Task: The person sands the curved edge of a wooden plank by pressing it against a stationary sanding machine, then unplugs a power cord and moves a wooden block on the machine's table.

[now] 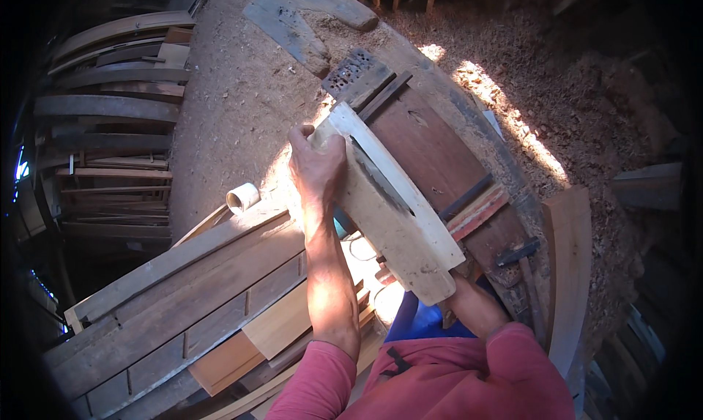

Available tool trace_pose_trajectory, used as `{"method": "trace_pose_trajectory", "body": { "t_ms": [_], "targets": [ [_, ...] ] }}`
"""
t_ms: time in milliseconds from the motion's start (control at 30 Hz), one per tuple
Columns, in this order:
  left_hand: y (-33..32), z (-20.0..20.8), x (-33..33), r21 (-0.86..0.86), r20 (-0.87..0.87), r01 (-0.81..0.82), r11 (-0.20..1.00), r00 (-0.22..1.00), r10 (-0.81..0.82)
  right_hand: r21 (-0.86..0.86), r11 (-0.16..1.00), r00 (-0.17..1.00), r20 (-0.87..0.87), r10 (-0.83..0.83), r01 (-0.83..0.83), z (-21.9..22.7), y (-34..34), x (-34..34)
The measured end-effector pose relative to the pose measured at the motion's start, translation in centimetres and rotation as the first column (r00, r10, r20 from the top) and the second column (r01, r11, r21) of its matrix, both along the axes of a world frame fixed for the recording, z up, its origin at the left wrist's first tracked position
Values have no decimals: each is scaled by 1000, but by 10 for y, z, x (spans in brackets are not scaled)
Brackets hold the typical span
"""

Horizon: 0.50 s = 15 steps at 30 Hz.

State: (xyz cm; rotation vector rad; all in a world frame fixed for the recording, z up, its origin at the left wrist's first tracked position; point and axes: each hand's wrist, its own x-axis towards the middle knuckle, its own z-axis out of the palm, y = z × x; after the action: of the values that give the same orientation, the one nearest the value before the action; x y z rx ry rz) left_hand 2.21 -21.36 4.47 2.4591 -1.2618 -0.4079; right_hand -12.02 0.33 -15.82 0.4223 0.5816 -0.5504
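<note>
A thick wooden piece (395,237) with a long dark slot and a pale edge is held up on a slant before me. My left hand (318,164) is closed around its far end, with the thumb over the top. My right hand (469,303) reaches behind the near end at the lower right, and its fingers are hidden by the wood. Beneath the piece lies a reddish-brown board (428,149) on a worn bench (505,167). A hammer (517,252) with a dark head rests on the bench near my right forearm.
Stacked boards (183,332) fill the lower left, with a hollow pale cylinder (242,198) beside them. More timber (117,109) is piled at the far left. A block with holes (350,72) sits on the bench. Wood shavings (556,76) cover the ground at right.
</note>
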Motion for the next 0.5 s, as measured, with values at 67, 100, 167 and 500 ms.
{"method": "trace_pose_trajectory", "body": {
  "t_ms": [67,100,167,500],
  "targets": [
    [0,-1,-1,-3,-7,-14,1000,1000,14,5,1000,1000,6,-2,2,0,2,1],
    [0,0,-2,3,-6,-13,1000,1000,13,8,1000,1000,12,-3,3,0,4,1],
    [-2,5,-5,-2,-11,-30,1000,999,30,0,1000,1000,13,-8,8,0,1,2],
    [20,-25,19,-230,-65,32,973,997,-48,-222,930,949,51,311,-293,45,35,-72]
  ]
}}
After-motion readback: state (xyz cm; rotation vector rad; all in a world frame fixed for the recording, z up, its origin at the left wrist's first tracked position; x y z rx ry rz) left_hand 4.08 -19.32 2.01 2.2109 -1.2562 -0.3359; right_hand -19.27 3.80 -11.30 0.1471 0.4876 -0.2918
